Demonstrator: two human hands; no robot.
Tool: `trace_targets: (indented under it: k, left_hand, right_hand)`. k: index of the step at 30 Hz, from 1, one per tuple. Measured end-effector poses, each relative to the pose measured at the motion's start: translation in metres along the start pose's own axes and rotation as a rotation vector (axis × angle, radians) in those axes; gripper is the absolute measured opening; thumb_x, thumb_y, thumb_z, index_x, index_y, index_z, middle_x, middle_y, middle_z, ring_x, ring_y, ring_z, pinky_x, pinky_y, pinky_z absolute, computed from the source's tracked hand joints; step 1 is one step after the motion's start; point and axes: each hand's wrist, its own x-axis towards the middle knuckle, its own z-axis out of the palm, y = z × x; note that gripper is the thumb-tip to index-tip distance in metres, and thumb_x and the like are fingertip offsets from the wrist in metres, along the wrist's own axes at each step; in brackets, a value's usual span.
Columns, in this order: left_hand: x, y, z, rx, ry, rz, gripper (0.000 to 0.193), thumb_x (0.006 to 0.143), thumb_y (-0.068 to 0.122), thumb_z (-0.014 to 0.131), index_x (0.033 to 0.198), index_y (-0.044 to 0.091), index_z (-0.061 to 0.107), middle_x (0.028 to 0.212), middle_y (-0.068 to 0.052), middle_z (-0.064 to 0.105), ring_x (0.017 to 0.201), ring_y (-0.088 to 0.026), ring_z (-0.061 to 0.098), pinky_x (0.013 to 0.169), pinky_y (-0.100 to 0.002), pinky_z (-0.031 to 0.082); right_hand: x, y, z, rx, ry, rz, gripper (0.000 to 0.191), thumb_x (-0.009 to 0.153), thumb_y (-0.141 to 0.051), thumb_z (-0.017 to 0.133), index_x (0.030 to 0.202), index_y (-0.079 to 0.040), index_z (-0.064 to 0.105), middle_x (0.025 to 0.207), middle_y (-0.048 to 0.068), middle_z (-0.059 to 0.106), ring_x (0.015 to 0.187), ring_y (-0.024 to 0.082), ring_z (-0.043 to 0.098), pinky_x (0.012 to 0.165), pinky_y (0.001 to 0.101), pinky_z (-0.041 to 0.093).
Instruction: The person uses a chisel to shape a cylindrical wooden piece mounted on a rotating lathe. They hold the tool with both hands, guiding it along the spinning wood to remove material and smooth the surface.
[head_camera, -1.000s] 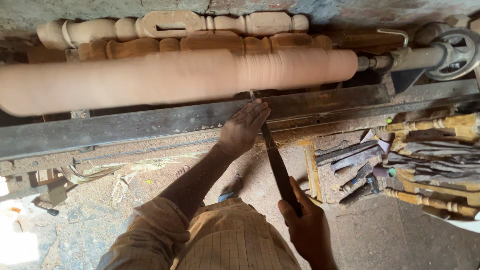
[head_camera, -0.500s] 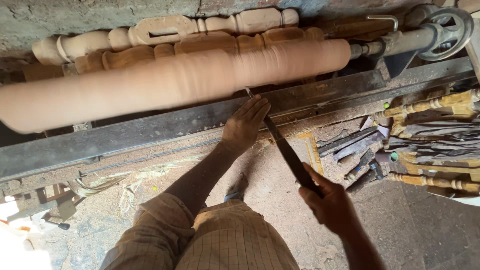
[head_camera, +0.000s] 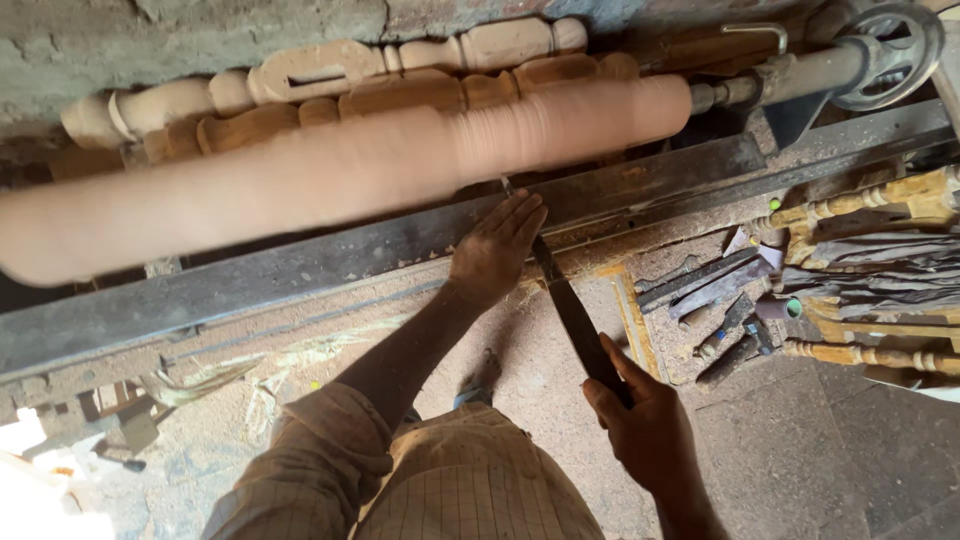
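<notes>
A long pale wooden cylinder (head_camera: 330, 180) is blurred with spin on a lathe across the head view. A dark metal rail (head_camera: 640, 185) runs below it. My left hand (head_camera: 495, 250) lies flat on that rail, fingers pressing the blade of a long dark chisel (head_camera: 565, 305) whose tip meets the wood. My right hand (head_camera: 640, 425) grips the chisel's handle end lower down, nearer my body.
Turned wooden spindles (head_camera: 330, 70) lie stacked behind the lathe against a rough wall. The tailstock handwheel (head_camera: 890, 45) is at top right. Several chisels and carved legs (head_camera: 850, 270) lie on the right. Wood dust covers the floor (head_camera: 800, 460).
The view has shifted, so the lathe sits higher and more tilted. Both hands keep their hold; the chisel tip stays against the spinning wood.
</notes>
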Motion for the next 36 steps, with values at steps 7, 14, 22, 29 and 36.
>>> trace_targets:
  k: [7, 14, 22, 29, 36]
  left_hand:
    - [0.008, 0.004, -0.009, 0.019, -0.072, 0.029, 0.049, 0.091, -0.001, 0.064, 0.139, 0.004, 0.06, 0.151, -0.011, 0.056, 0.146, -0.024, 0.048, 0.12, -0.037, 0.047]
    - [0.003, 0.001, -0.015, -0.08, -0.058, 0.023, 0.035, 0.095, 0.008, 0.068, 0.13, 0.006, 0.067, 0.142, -0.01, 0.063, 0.142, -0.026, 0.052, 0.118, -0.039, 0.047]
    - [0.007, 0.0, -0.019, 0.003, 0.073, 0.038, 0.024, 0.098, 0.007, 0.072, 0.123, 0.008, 0.073, 0.128, -0.013, 0.073, 0.127, -0.028, 0.066, 0.114, -0.041, 0.051]
    - [-0.057, 0.034, -0.037, 0.035, 0.034, -0.02, 0.042, 0.09, 0.012, 0.071, 0.129, -0.001, 0.066, 0.142, -0.025, 0.057, 0.132, -0.042, 0.056, 0.109, -0.052, 0.05]
    - [-0.187, 0.07, -0.018, -0.113, -1.138, -0.918, 0.019, 0.107, 0.02, 0.062, 0.116, 0.003, 0.062, 0.105, -0.015, 0.069, 0.09, -0.026, 0.072, 0.079, -0.035, 0.063]
  right_hand:
    - [-0.015, -0.018, 0.044, -0.022, 0.063, 0.136, 0.068, 0.09, -0.031, 0.072, 0.153, -0.027, 0.048, 0.063, 0.005, 0.069, 0.053, 0.013, 0.061, 0.051, 0.0302, 0.049]
    - [-0.015, -0.009, 0.048, 0.025, 0.066, -0.055, 0.071, 0.086, -0.029, 0.071, 0.153, -0.019, 0.048, 0.065, 0.009, 0.067, 0.057, 0.012, 0.056, 0.053, 0.0296, 0.05]
    - [0.033, 0.011, -0.037, -0.022, -0.289, 0.023, 0.079, 0.089, -0.033, 0.071, 0.16, -0.031, 0.037, 0.056, 0.001, 0.058, 0.04, 0.012, 0.045, 0.041, 0.0312, 0.042]
    - [0.058, 0.062, -0.049, 0.096, -0.353, -0.125, 0.075, 0.088, -0.025, 0.071, 0.157, -0.027, 0.043, 0.057, -0.003, 0.054, 0.044, 0.007, 0.044, 0.042, 0.0264, 0.04]
    - [0.047, 0.133, -0.067, 0.231, -0.387, -0.013, 0.075, 0.085, -0.016, 0.073, 0.154, -0.023, 0.047, 0.056, -0.003, 0.051, 0.043, 0.008, 0.044, 0.042, 0.0274, 0.042]
